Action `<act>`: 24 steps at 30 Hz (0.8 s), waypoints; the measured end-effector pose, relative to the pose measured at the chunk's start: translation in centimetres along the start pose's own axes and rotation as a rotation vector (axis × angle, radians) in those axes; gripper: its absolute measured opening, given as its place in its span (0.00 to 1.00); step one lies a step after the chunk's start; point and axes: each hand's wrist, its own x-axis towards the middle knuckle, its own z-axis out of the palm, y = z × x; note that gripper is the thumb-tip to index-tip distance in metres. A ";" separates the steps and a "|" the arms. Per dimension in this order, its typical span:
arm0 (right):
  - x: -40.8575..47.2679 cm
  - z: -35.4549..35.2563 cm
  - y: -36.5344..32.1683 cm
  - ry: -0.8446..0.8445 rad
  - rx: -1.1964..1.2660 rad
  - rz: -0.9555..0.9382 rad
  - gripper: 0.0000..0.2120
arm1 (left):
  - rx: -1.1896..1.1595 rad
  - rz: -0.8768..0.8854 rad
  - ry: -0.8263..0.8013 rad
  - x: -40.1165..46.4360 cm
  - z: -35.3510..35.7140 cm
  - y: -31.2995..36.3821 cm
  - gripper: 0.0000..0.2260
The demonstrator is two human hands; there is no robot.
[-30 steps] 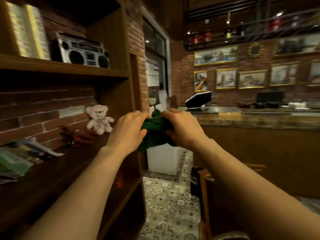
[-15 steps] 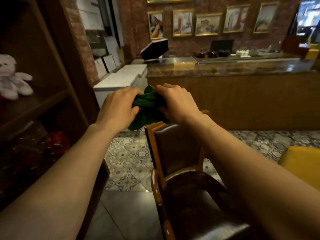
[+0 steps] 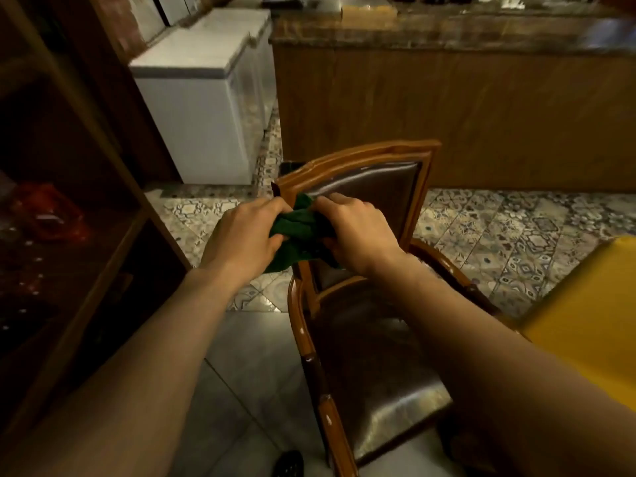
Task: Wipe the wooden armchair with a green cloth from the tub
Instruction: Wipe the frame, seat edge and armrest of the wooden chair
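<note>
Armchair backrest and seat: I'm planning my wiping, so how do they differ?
The backrest stands upright, and both hands hold the green cloth in front of it; the seat lies flat with nothing on it. The backrest is framed in wood all round; the seat shows wood only along its left side. Both are dark brown glossy leather.

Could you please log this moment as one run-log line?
both hands: left hand and right hand bunch green cloth | armchair: below, wiping not started
</note>
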 end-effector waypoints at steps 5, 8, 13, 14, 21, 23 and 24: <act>1.1 8.7 2.3 -0.098 0.013 0.080 0.19 | -0.077 -0.045 -0.099 0.4 7.5 -5.4 0.17; 1.1 14.4 3.9 -0.191 0.016 0.116 0.21 | -0.103 -0.066 -0.182 0.2 12.8 -8.4 0.17; 0.0 22.9 6.4 -0.332 0.010 0.194 0.23 | -0.144 -0.114 -0.317 -1.1 21.3 -12.4 0.17; -0.2 24.5 6.9 -0.360 0.004 0.212 0.24 | -0.152 -0.123 -0.340 -1.6 22.8 -13.0 0.17; -2.0 31.7 9.0 -0.522 0.030 0.225 0.28 | -0.205 -0.167 -0.422 -4.0 30.5 -15.7 0.20; -2.2 32.5 9.2 -0.538 0.043 0.214 0.31 | -0.217 -0.170 -0.429 -4.2 31.6 -16.1 0.20; -2.3 32.7 9.2 -0.541 0.053 0.207 0.34 | -0.215 -0.156 -0.433 -4.2 31.9 -16.3 0.19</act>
